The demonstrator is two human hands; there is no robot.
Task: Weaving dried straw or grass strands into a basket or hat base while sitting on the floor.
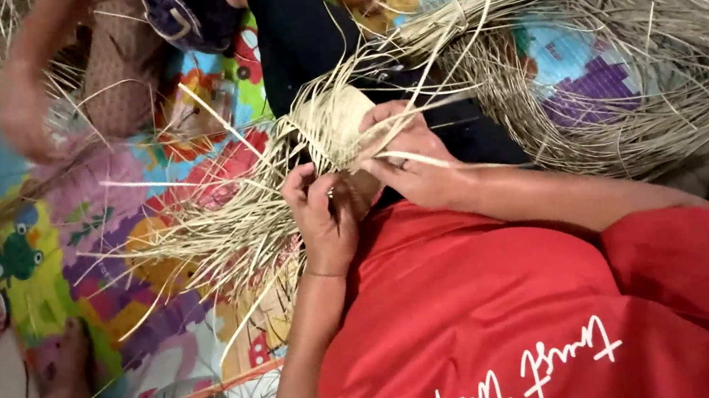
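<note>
At mid-frame the left hand [324,218] and right hand [406,162] both pinch shut on a small, pale woven disc of dried straw strips [340,125], loose ends fanning toward the left. It looks light, springy and easily creased (best held at the woven centre). A large coiled bundle of straw [638,56] fills the upper right.

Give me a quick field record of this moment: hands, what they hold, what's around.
left hand: pinching pale straw strands, fingers curled shut
right hand: gripping the small woven straw piece at its edge
loose strands: fan out leftward from the woven piece
straw bundle: large looped heap to the right, on the floor
play mat: colourful, under the work
other person's hand: blurred, upper left, over more straw
</note>
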